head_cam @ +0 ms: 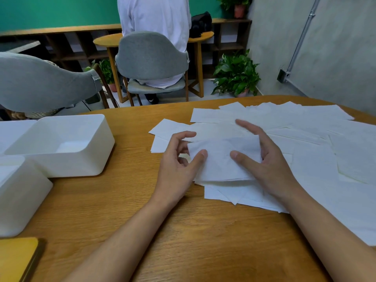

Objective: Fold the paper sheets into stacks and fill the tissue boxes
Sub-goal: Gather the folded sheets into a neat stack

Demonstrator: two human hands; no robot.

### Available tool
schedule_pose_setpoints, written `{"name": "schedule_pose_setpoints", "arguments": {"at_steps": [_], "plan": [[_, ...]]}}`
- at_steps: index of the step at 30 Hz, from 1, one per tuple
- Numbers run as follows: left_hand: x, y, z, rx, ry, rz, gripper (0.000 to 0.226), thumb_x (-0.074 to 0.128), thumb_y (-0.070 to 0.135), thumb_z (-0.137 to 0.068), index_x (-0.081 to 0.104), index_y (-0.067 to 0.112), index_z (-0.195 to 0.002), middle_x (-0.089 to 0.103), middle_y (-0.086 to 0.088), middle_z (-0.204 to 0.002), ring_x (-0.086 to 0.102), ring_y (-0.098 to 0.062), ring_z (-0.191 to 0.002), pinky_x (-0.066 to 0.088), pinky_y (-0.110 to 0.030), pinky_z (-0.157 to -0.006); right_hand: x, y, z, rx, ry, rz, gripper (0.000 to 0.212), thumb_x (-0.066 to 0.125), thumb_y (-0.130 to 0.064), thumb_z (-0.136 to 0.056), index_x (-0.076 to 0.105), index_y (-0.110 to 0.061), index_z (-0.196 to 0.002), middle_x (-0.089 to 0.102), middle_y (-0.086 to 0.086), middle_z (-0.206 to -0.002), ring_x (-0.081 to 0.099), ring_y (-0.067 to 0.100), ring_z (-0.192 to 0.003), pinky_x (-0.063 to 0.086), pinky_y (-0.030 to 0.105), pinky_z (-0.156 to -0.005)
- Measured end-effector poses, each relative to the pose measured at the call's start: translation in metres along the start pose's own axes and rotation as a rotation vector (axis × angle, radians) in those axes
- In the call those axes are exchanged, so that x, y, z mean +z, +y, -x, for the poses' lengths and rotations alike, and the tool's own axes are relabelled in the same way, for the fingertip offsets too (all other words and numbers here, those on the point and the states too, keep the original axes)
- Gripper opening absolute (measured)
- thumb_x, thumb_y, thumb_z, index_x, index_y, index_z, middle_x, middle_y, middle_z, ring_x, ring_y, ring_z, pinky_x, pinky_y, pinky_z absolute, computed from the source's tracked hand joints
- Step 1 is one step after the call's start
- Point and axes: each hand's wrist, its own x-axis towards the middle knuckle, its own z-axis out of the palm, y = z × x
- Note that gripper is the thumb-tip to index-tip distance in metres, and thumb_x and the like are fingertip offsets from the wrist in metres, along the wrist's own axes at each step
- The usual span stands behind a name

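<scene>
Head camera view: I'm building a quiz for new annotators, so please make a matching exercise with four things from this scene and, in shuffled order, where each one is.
Things:
1. folded sheet
2. open white box
3. large potted plant
4. yellow item

Places:
A. on the floor beside the grey wall
B. at the near left corner of the table
C. on the table's left side, left of the loose sheets
D. pinched between the left hand and the right hand

Pairs: 1-D, 2-C, 3-A, 4-B
</scene>
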Motion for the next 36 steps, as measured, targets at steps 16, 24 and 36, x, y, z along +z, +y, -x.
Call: {"name": "schedule_pose_setpoints", "arguments": {"at_steps": [16, 24, 36], "plan": [[0.000, -0.002, 0.005, 0.477, -0.059, -0.464, 0.032, 0.086, 0.015, -0.085, 0.067, 0.017, -0.111, 0.060, 0.004, -0.110, 0.057, -0.008, -0.101, 0.041, -0.016, -0.083, -0.011, 0.011, -0.005, 0.015, 0.086, 0.074, 0.030, 0.069, -0.002, -0.095, 0.082, -0.027, -0.105, 0.077, -0.022, -0.108, 0.066, -0.004, -0.113, 0.046, 0.010, -0.098], [0.000, -0.003, 0.011, 0.263, -0.571, -0.584, 0.040, 0.089, 0.056, -0.076, 0.079, 0.036, -0.109, 0.064, 0.019, -0.105, 0.060, -0.008, -0.109, 0.051, -0.023, -0.084, -0.010, 0.018, -0.007, 0.061, 0.096, 0.084, 0.033, 0.066, -0.001, -0.095, 0.083, -0.029, -0.104, 0.077, -0.023, -0.108, 0.065, -0.007, -0.113, 0.046, 0.018, -0.103], [0.006, -0.006, 0.015, 0.380, -0.487, -0.588, 0.009, 0.075, 0.030, -0.097, 0.082, 0.025, -0.096, 0.066, 0.014, -0.096, 0.061, -0.001, -0.088, 0.040, -0.016, -0.073, -0.009, 0.023, -0.008, 0.041, 0.073, 0.094, 0.033, 0.067, -0.002, -0.095, 0.083, -0.030, -0.102, 0.077, -0.022, -0.108, 0.065, -0.004, -0.114, 0.047, 0.024, -0.104]]}}
